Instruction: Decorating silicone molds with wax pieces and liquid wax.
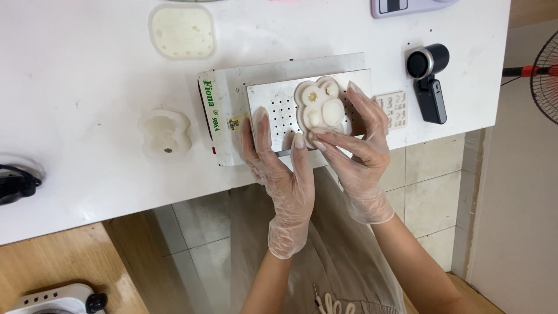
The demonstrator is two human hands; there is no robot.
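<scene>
A cream silicone mould (319, 105) with several round cavities lies on the perforated metal plate (278, 110) of a flat white machine (224, 99). My right hand (356, 145), in a clear glove, holds the mould at its right side and lower edge with thumb and fingers. My gloved left hand (282, 166) rests its fingers on the plate's lower left part, the index fingertip close to the mould's bottom edge.
On the white table (87, 87) lie a square translucent mould (182, 31) at the back, a rounded translucent mould (165, 133) to the left, a small white mould (396, 109) and a black camera (429, 78) to the right. A fan (543, 75) stands far right.
</scene>
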